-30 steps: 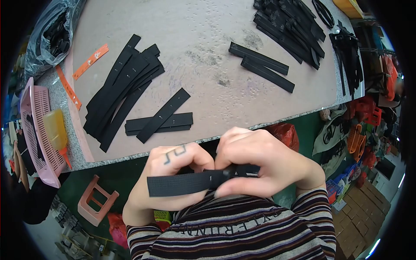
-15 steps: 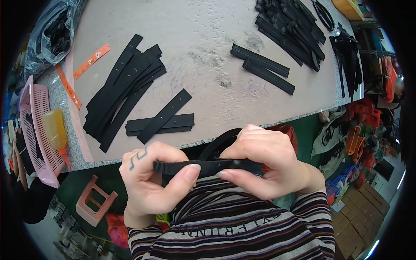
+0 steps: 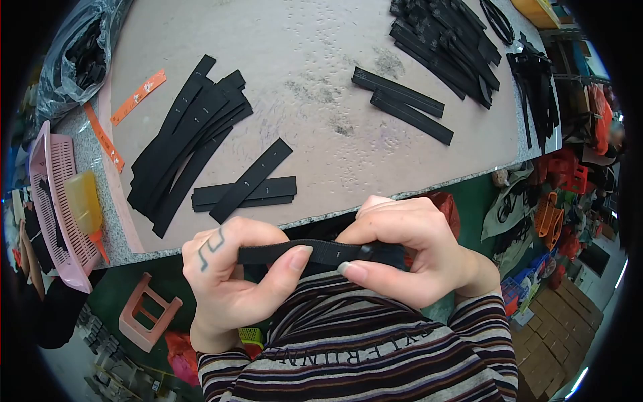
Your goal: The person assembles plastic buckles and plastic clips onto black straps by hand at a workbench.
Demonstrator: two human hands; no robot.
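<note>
Striped sleeves and striped top [image 3: 395, 358] nearest. In front of the chest, both hands hold one black strip [image 3: 326, 252], stretched crosswise between them, a slight wave along its upper edge. Left hand [image 3: 241, 268] pinches its left part, thumb on the near face, fingers curled behind. Right hand [image 3: 415, 251] grips the other end the same way, thumb tip and fingertips close together. Small pale mark on the strip beside the right thumb. Strip is off the tabletop [image 3: 375, 174], just on the near side of its edge.

Lower left, a pink stool [image 3: 137, 335] on green floor.

On the tabletop, near edge: crossed black strips [image 3: 251, 179], one laid diagonally over others. Left side: pink basket [image 3: 79, 268], with a yellow bottle [image 3: 84, 204] against it, orange tip pointing toward the wearer.

Farther in, left: fanned heap of black strips [image 3: 194, 120], overlapping. Beside it, two orange strips [image 3: 138, 97], apart from each other. Right of middle: a pair of black strips [image 3: 412, 118], slightly offset.

Farthest: large pile of black strips [image 3: 445, 50] upper right, dark bundle [image 3: 534, 80] at the right edge; clear plastic bag [image 3: 57, 63] with black contents upper left.
</note>
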